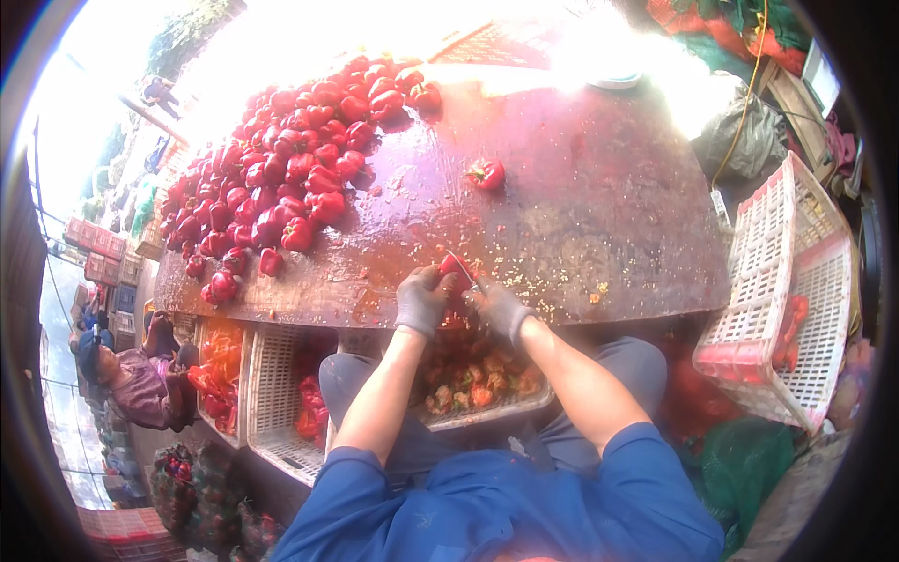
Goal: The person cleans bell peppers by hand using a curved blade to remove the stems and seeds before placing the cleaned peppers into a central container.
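Observation:
Both hands wear grey work gloves and meet at the near edge of a wet wooden table (618,197). My left hand (421,298) grips a red bell pepper (455,270), which its fingers partly cover. In my right hand (500,305) is a knife (460,261), its thin blade lying against the pepper; the handle is hidden in the glove. Pale seeds (527,277) are scattered on the wood around my right hand. Below my hands, between my knees, a crate (484,416) holds cut pepper cores (484,383).
A large heap of red bell peppers (281,175) covers the table's left part. One single pepper (486,174) lies farther in. Plastic crates (281,393) with pepper pieces stand at left, near another person (144,386). A tilted white crate (758,267) is at right, above green netting (744,456).

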Motion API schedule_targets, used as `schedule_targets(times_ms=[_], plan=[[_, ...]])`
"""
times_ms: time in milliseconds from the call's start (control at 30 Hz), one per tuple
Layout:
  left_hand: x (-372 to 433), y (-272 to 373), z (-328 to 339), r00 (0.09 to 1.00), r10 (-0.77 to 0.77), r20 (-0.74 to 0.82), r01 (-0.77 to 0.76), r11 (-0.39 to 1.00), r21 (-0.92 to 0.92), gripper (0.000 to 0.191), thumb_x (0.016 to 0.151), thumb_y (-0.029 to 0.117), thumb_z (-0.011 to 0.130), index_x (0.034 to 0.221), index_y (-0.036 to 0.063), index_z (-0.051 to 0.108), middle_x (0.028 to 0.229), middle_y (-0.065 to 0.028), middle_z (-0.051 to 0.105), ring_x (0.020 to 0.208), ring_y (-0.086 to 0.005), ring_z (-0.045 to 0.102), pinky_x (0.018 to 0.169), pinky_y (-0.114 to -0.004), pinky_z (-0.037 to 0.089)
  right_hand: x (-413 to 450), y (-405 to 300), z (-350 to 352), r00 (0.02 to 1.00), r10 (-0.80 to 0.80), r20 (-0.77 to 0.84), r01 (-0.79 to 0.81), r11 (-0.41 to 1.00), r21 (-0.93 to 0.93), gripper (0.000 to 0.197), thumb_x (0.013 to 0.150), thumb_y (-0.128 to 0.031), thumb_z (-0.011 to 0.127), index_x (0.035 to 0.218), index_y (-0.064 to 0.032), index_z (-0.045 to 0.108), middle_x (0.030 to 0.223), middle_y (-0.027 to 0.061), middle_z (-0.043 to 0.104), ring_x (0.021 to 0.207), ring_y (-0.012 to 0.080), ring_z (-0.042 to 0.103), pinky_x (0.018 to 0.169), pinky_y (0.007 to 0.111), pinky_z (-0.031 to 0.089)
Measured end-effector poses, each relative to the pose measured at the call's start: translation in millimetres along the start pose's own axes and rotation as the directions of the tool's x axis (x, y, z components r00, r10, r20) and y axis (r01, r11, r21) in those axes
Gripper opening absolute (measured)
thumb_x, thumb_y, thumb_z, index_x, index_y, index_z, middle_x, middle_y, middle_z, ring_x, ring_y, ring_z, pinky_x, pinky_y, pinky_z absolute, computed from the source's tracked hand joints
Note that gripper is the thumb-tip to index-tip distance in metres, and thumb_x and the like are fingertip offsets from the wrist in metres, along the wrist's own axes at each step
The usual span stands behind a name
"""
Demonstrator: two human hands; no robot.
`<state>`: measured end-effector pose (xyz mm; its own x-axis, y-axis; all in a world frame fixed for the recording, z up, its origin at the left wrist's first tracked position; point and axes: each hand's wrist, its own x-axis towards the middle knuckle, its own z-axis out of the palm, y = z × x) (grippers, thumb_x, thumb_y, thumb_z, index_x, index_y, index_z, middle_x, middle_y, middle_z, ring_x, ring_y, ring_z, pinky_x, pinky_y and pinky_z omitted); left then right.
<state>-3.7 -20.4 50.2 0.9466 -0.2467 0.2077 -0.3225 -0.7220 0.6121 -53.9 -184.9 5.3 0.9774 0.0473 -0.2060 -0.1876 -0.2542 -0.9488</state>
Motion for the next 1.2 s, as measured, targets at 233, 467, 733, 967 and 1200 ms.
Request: schedule_targets(times_ms=[233,467,733,967,1200], plan=[[11,-25,13,0.91,-0.415,-0.021,0.357,0.806,-0.471,0.023,0.088,0.018,0.078,0.093,-0.0037,0.073,0.075,-0.0025,0.069,0.067,-0.01,0.062,0.062,-0.028,0.051,-23,-22,-1,0.917,0.29,0.272,-0.332,0.936,0.12,0.036,0.102,-0.026,0.055,0.131,-0.0061,0.051,0.081,0.0107,0.065,0.064,0.0219,0.064,0.053,0.037,0.053],[28,-56,6,0.737,-0.673,-0.061,0.362,0.47,-0.805,0.022,0.09,0.019,0.074,0.1,-0.0008,0.071,0.07,-0.003,0.064,0.055,-0.0128,0.059,0.05,-0.027,0.048,-42,-54,-17,0.917,0.307,0.255,-0.361,0.91,0.203,0.052,0.097,-0.034,0.064,0.139,-0.0052,0.05,0.075,0.0104,0.065,0.06,0.0189,0.063,0.052,0.035,0.053],[6,13,-6,0.922,-0.363,0.133,0.316,0.507,-0.802,0.022,0.094,0.019,0.071,0.104,-0.0008,0.071,0.085,-0.0033,0.069,0.07,-0.0108,0.063,0.058,-0.026,0.05,-21,-63,-40,0.988,0.147,0.056,-0.157,0.903,0.399,0.064,0.083,-0.033,0.082,0.13,0.0039,0.057,0.094,0.0117,0.072,0.079,0.016,0.069,0.065,0.035,0.057],[-8,52,9,0.889,-0.393,0.235,0.385,0.363,-0.849,0.02,0.09,0.016,0.075,0.103,0.0014,0.07,0.09,-0.0038,0.071,0.08,-0.0124,0.065,0.072,-0.028,0.053,-23,-53,-36,0.988,0.15,-0.039,-0.091,0.762,0.641,0.045,0.08,-0.021,0.083,0.113,0.0036,0.064,0.09,0.0109,0.071,0.07,0.0145,0.068,0.053,0.029,0.055],[-13,49,30,0.898,-0.38,0.222,0.241,0.004,-0.97,0.022,0.096,0.019,0.069,0.109,0.0018,0.065,0.097,-0.0047,0.066,0.087,-0.0156,0.065,0.077,-0.032,0.055,-19,-41,-40,0.982,0.169,-0.088,-0.033,0.607,0.794,0.026,0.082,-0.016,0.08,0.097,0.002,0.067,0.075,0.006,0.068,0.058,0.014,0.063,0.047,0.028,0.05]])
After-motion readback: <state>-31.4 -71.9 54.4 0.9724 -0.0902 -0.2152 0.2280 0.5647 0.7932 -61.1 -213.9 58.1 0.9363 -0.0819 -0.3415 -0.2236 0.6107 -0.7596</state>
